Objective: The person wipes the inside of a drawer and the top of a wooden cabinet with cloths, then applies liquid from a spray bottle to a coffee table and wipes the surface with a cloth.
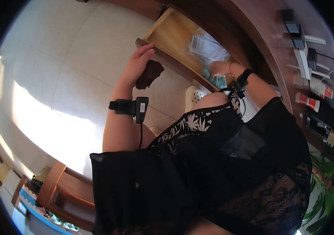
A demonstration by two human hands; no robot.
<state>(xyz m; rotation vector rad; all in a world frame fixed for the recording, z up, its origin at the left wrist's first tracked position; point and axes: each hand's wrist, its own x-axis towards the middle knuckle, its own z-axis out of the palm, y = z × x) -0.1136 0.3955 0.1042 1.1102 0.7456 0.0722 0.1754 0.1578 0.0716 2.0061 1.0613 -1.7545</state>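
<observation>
My left hand (137,64) is beside the near left corner of an open wooden drawer (171,62), its thumb and forefinger at the top of the drawer front. Against its palm side sits a dark brown, irregular piece (149,75), seemingly held by curled fingers that are mostly hidden. Inside the drawer, my right hand (221,69) reaches down at the right end, blurred by motion. Its fingers are at a bluish-green crumpled thing (218,81), partly covered. Clear plastic packets with a white label (208,47) lie just beyond that hand.
A dark wooden cabinet top (253,23) runs above the drawer, with a power strip (301,58), plugs and a red-and-white cup (307,102) at right. A wooden chair (67,192) stands lower left. Green leaves (325,188) show lower right. Pale floor tiles (84,51) lie at left.
</observation>
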